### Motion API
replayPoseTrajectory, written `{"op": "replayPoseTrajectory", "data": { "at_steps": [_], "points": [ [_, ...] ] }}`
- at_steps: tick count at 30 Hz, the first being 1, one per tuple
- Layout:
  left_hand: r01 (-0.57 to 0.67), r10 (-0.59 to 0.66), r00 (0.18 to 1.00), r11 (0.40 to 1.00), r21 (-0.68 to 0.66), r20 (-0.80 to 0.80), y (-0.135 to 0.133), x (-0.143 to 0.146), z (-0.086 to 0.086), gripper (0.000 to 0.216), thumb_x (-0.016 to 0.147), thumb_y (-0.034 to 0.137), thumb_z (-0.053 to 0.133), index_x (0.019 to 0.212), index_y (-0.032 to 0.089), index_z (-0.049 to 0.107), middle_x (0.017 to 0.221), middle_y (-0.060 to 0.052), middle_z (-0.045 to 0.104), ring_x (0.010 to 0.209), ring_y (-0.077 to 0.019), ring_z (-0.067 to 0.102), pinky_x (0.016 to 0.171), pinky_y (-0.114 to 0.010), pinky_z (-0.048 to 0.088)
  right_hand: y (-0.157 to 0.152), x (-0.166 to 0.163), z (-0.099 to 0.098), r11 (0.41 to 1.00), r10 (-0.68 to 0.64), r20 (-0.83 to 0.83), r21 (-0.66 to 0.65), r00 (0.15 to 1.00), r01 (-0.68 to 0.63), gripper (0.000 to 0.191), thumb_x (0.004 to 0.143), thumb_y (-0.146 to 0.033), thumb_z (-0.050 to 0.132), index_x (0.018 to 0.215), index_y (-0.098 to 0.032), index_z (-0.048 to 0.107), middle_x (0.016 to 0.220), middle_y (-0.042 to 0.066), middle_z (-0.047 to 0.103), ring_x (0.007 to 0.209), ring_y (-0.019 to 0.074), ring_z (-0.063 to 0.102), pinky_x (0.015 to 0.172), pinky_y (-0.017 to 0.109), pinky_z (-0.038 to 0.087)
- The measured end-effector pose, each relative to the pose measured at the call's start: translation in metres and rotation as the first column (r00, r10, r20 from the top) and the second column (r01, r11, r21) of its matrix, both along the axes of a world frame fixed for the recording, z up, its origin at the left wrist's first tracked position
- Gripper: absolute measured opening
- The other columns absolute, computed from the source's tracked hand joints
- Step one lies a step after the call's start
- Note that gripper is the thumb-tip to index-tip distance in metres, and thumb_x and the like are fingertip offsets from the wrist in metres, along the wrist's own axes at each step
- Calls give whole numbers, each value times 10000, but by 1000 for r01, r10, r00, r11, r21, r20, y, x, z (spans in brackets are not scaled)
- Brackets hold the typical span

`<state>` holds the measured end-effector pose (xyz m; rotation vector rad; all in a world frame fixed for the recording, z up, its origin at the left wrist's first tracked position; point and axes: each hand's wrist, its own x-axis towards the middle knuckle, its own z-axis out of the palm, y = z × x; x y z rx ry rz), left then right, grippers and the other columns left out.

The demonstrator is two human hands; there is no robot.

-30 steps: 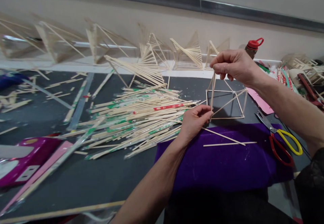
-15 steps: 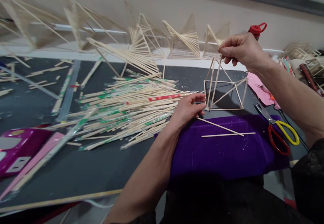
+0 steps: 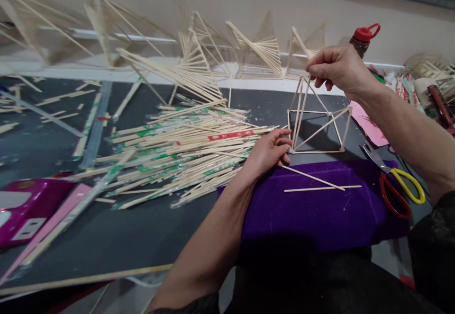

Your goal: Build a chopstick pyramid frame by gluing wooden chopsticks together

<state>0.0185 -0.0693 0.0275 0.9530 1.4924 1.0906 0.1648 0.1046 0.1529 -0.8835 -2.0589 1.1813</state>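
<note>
A small frame of thin wooden sticks (image 3: 318, 152) stands on the dark tabletop, a peak rising at its left side. My right hand (image 3: 332, 67) pinches the top of a slanting wooden stick (image 3: 302, 110), whose lower end meets the frame's near left corner. Beside that corner is my left hand (image 3: 270, 149), fingers curved and apart; whether the fingertips touch the frame I cannot tell. Two loose sticks (image 3: 322, 189) lie crossed on a folded purple cloth (image 3: 320, 219) in front of the frame.
Left of my hand spreads a pile of wrapped chopsticks (image 3: 192, 153). Scissors (image 3: 394, 176) with red and yellow handles lie at right, near pink paper (image 3: 369, 122). Finished stick models (image 3: 256, 51) line the wall. A red-capped bottle (image 3: 361, 39) stands behind my right hand.
The view has shifted slightly. My right hand keeps its pinch on the stick, its top now a little closer to the frame's peak. My left hand stays by the corner.
</note>
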Motion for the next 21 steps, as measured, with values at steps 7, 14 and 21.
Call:
{"op": "replayPoseTrajectory", "data": {
  "at_steps": [7,14,21],
  "points": [
    [9,-9,1000,1000,-15,-28,5,2,4,418,814,40,605,1220,131,641,1032,-61,685,484,-78,652,381,-183,436,1,-2,-3,1000,-8,8,0,1000,8,199,796,-231,873,708,-219,694,582,-16,669,573,119,643,420,196,399],
    [22,-21,1000,1000,-14,12,6,1,-2,444,772,26,647,1193,165,644,973,-36,704,489,-79,658,393,-167,432,-1,-2,-7,999,-1,-10,-38,1000,0,235,817,-172,850,679,-211,665,575,-20,649,568,108,642,442,201,396],
    [22,-22,1000,999,-29,18,9,3,-1,406,763,26,652,1143,167,651,874,8,654,473,-79,640,374,-164,410,-7,-6,-3,997,-46,-17,-55,999,45,259,858,-30,731,663,-194,685,581,-21,644,525,85,602,437,212,375]
  ]
}}
